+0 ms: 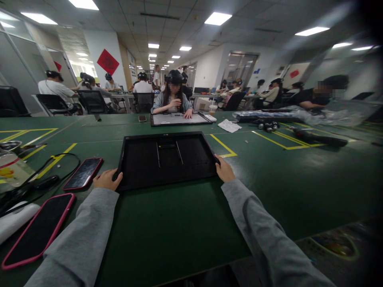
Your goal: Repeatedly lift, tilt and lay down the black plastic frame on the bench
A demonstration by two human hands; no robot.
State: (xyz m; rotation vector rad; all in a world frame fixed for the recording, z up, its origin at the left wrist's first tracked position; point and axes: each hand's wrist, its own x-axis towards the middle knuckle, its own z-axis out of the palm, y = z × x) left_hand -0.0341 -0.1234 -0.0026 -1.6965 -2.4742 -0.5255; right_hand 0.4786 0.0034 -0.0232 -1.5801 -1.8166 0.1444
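Observation:
A flat black rectangular panel [167,159] with a raised rim lies on the green table [167,223] in front of me. My left hand [107,179] grips its near left corner, fingers curled over the rim. My right hand [224,169] is closed on its near right corner. Both arms wear grey sleeves. Two thin strips and a small dark part lie on the panel's inner face.
Two phones with pink cases [83,173] [38,229] and black cables [44,175] lie to my left. A person across the table works on a white panel [179,118]. Crumpled paper [229,126], small parts [267,126] and plastic wrap [317,115] lie at the right. Yellow tape lines mark the table.

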